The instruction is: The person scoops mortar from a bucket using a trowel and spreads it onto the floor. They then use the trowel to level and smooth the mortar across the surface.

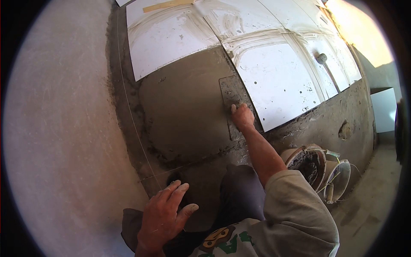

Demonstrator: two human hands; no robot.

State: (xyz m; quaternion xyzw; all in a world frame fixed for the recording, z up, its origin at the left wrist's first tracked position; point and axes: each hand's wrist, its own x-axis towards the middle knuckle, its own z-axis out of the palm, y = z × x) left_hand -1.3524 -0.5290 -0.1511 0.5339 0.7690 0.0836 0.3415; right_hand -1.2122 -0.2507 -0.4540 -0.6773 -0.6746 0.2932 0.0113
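My right hand (243, 116) is closed around the handle of a flat rectangular trowel (232, 88), whose blade is smeared with grey mortar. The blade lies on the right side of a smoothed mortar bed (184, 103), alongside the edge of a large white tile (278, 81). Above the bed, another white tile (171, 45) borders it. My left hand (165, 214) is held over my leg near the bottom of the view, fingers apart and holding nothing.
Two buckets (319, 184), one with mortar inside, stand right of my knee. A mallet (321, 58) lies on the tiles. A thin string line (124, 85) runs along the left wall (64, 107). A wooden strip (169, 5) rests at the top.
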